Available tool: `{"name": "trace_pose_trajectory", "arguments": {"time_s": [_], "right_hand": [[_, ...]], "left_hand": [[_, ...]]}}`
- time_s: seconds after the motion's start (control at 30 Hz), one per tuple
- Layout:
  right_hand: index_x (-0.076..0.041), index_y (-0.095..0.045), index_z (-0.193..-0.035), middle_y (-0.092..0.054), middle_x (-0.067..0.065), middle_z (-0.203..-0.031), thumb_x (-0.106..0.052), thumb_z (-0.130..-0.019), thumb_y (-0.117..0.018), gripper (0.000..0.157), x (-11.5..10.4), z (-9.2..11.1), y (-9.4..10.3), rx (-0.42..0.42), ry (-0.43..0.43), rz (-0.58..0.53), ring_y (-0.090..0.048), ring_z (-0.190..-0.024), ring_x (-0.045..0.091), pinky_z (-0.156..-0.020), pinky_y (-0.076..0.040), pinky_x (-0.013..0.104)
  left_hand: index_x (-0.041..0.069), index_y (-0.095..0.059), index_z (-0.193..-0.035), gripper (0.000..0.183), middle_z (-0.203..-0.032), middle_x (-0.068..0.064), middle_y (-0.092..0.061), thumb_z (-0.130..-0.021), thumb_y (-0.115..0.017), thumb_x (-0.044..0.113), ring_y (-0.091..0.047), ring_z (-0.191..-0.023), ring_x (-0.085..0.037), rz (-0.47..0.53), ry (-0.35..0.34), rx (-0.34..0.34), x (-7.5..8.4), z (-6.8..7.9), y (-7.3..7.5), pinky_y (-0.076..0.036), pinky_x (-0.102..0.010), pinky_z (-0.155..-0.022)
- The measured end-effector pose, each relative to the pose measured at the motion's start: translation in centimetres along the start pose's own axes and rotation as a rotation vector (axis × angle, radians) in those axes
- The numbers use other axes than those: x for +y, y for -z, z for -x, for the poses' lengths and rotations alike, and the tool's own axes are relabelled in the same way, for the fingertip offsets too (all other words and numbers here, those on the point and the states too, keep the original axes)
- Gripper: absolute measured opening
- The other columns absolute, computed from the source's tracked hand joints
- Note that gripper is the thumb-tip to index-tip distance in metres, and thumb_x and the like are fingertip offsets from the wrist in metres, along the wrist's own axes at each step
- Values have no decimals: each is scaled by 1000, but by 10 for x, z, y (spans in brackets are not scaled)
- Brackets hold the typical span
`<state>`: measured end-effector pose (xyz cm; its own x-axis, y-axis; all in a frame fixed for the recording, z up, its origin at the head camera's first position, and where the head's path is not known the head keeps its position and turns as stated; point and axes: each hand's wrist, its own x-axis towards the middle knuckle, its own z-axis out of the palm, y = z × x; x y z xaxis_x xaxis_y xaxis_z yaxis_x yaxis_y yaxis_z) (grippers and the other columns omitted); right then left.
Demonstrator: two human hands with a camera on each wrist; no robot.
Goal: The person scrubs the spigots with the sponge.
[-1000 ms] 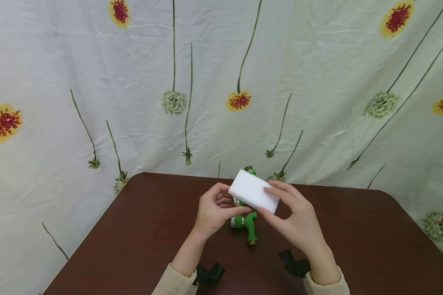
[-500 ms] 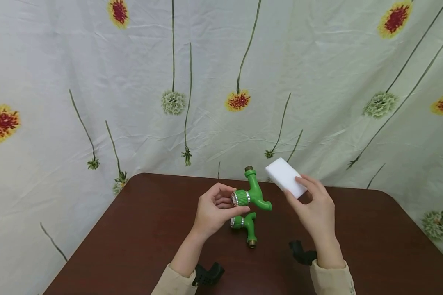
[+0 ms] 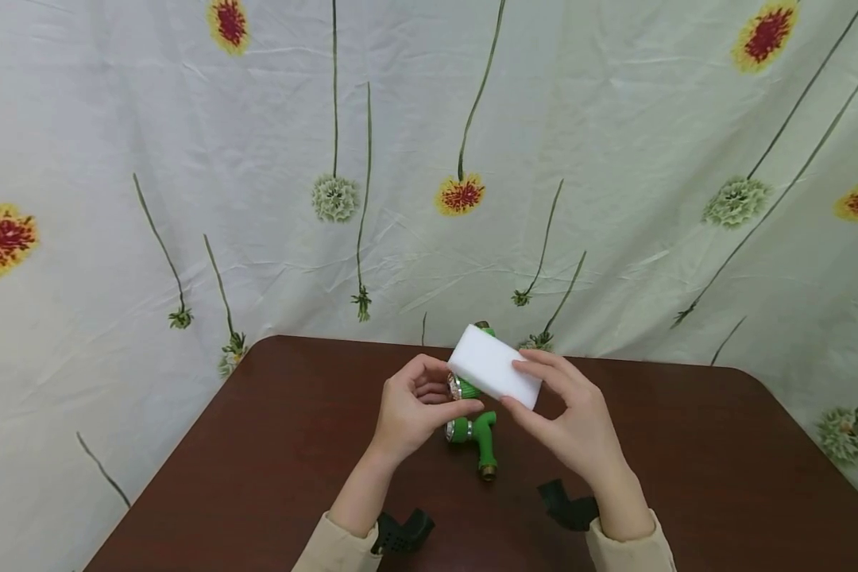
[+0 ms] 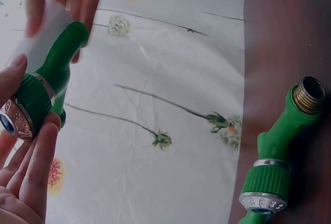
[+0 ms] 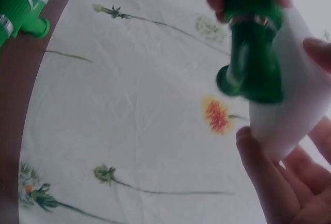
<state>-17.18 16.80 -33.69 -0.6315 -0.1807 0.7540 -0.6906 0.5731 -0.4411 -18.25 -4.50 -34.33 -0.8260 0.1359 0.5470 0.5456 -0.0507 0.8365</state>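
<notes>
My left hand (image 3: 413,409) grips a green faucet (image 4: 57,69) by its ribbed, silver-ringed knob, fingers on one side and thumb on the other. In the head view most of that faucet is hidden behind a white sponge block (image 3: 493,365). My right hand (image 3: 572,409) pinches the sponge between thumb and fingers, tilted, at its right end. The right wrist view shows the sponge (image 5: 295,89) right alongside the faucet's body. Below the hands, a second green faucet (image 3: 483,443) with a brass threaded end lies on the table.
The dark reddish-brown table (image 3: 272,477) extends to both sides under the hands. A white cloth with printed flowers (image 3: 415,135) hangs behind its far edge. Black wrist mounts (image 3: 404,531) sit at both wrists, by the light sleeves.
Half a second ago the sponge was off to the right, showing the held faucet; my right hand has brought it back left over the faucet. The left hand stays nearly still.
</notes>
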Motion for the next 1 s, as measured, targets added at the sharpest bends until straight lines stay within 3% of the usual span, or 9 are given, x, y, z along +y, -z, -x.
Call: {"name": "trace_pose_trajectory", "arguments": {"time_s": [0.13, 0.27, 0.37, 0.57, 0.7, 0.83, 1.0], "right_hand": [[-5, -70, -106, -62, 6, -117, -10, -70, -83, 38, 14, -1, 4, 113, -141, 138, -60, -100, 22, -71, -53, 32], [-3, -70, -107, -61, 8, -119, -11, -70, -83, 40, 19, 0, 12, 199, -225, 186, -60, -102, 24, -72, -48, 18], [-5, -70, -107, -61, 5, -120, -9, -69, -83, 40, 13, -1, 16, 186, -181, 128, -58, -105, 22, -76, -40, 5], [-10, -69, -110, -59, 4, -123, -11, -69, -83, 43, -3, -1, 12, -11, 53, 9, -57, -111, 22, -84, -46, 15], [-11, -68, -112, -57, 4, -124, -12, -71, -82, 44, -4, 0, 8, -77, 99, -21, -55, -113, 22, -86, -46, 16], [-8, -69, -109, -59, 7, -121, -9, -69, -82, 42, 3, -1, 4, -11, 101, 62, -58, -108, 23, -79, -50, 21], [-6, -69, -106, -61, 8, -118, -9, -69, -83, 40, 12, -2, 5, 139, 2, 193, -60, -102, 24, -70, -52, 36]], "left_hand": [[-5, -62, -98, 40, -87, -19, -66, -64, -81, -9, -67, -72, -20, -1, 21, -5, 1, 0, 0, -57, -34, -67], [-5, -62, -98, 40, -86, -19, -66, -63, -81, -9, -67, -71, -19, 1, 29, -4, 1, 0, -1, -56, -34, -66], [-5, -62, -98, 40, -86, -19, -66, -63, -81, -9, -67, -71, -19, -2, 20, 1, 2, 0, -1, -56, -34, -66], [-6, -61, -97, 38, -92, -19, -65, -65, -80, -10, -67, -74, -26, -4, 2, -3, 2, 0, -1, -56, -39, -68], [-6, -60, -96, 38, -93, -19, -64, -65, -80, -10, -67, -73, -25, -2, -9, -10, 3, -1, 0, -56, -39, -69], [-7, -61, -97, 39, -89, -19, -64, -64, -81, -10, -67, -71, -21, -14, -20, -13, 5, -1, 2, -57, -37, -67], [-7, -62, -98, 40, -89, -19, -65, -63, -81, -11, -66, -69, -27, -23, -30, -10, 5, -2, 3, -57, -36, -65]]}}
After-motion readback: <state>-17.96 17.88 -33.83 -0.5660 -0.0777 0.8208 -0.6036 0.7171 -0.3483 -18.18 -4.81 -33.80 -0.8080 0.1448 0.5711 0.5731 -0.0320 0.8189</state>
